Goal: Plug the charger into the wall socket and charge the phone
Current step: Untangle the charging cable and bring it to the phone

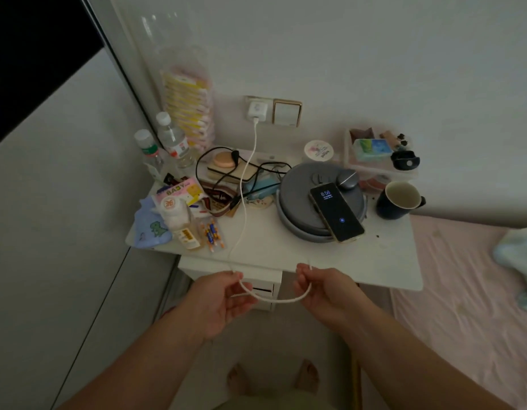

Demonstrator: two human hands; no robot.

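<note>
A white charger [257, 109] sits plugged into the wall socket [257, 99] above the bedside table [285, 250]. Its white cable [243, 190] runs down across the table and off the front edge. My left hand [223, 300] pinches the cable below the edge, and my right hand [321, 291] pinches it further along, the free end sticking up just above that hand's fingers. Between the hands the cable sags in a loop. The phone [335, 211] lies screen up and lit on a round grey lidded container [297, 199], with no cable in it.
The table is crowded: water bottles [173, 140], baby items [179, 193] and tangled black cords [223, 173] on the left, a dark mug [399, 199] and a clear tray [377, 155] on the right. A pink bed [469, 285] lies to the right.
</note>
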